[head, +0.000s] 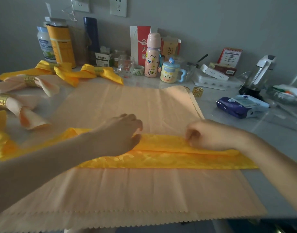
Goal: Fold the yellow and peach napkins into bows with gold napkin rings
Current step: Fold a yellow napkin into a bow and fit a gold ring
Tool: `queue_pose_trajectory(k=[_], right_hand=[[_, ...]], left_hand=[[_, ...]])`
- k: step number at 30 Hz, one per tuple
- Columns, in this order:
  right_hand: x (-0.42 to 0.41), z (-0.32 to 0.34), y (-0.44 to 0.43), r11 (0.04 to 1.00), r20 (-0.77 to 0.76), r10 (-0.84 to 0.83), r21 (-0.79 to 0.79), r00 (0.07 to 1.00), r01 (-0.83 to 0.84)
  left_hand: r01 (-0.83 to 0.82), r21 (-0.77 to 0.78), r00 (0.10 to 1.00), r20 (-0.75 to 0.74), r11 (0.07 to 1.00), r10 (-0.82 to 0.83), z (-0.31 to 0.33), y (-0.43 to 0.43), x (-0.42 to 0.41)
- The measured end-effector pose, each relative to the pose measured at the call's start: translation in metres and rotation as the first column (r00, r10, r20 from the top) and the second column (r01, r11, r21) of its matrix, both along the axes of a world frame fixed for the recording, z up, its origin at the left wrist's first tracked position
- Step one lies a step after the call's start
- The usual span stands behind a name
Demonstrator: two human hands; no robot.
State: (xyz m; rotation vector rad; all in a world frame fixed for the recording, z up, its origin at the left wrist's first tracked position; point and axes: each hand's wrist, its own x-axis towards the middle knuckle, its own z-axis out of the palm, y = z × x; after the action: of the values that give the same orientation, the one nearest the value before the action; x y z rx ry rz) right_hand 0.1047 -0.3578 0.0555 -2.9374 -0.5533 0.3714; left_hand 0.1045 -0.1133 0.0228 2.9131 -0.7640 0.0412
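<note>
A yellow napkin [161, 157], folded into a long narrow band, lies across a flat peach napkin [136, 190] in the middle of the table. My left hand [121, 133] rests on the band's upper edge with fingers curled over it. My right hand [205, 135] pinches the same folded edge further right. Two finished yellow bows [87, 73] with gold rings sit at the back left. Two peach bows [31, 81] with gold rings lie at the left. A loose gold napkin ring [197, 91] stands beyond the peach napkin's right corner.
Bottles, tins, a glass mug [126, 66], a pink flask [152, 56] and a cartoon cup [171, 71] crowd the back by the wall. A blue tissue pack [236, 106] and a blender [258, 76] stand at the right. More yellow cloth [0, 140] lies at the left edge.
</note>
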Motion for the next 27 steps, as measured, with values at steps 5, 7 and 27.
queue_pose_trajectory(k=[5, 7, 27], right_hand=[[-0.012, -0.057, 0.042, 0.987, 0.186, 0.060, 0.135, 0.981, -0.086], [-0.013, -0.072, 0.041, 0.999, 0.147, 0.042, 0.028, 0.988, -0.046], [-0.019, -0.024, -0.013, 0.985, 0.279, -0.037, 0.171, 0.960, -0.012]], left_hand=[[-0.015, 0.045, 0.993, -0.115, 0.999, 0.020, -0.034, -0.034, -0.009], [-0.046, 0.094, 0.985, -0.163, 0.994, 0.061, -0.042, -0.032, -0.010], [-0.053, -0.132, 0.997, -0.063, 0.990, 0.045, -0.003, -0.001, -0.006]])
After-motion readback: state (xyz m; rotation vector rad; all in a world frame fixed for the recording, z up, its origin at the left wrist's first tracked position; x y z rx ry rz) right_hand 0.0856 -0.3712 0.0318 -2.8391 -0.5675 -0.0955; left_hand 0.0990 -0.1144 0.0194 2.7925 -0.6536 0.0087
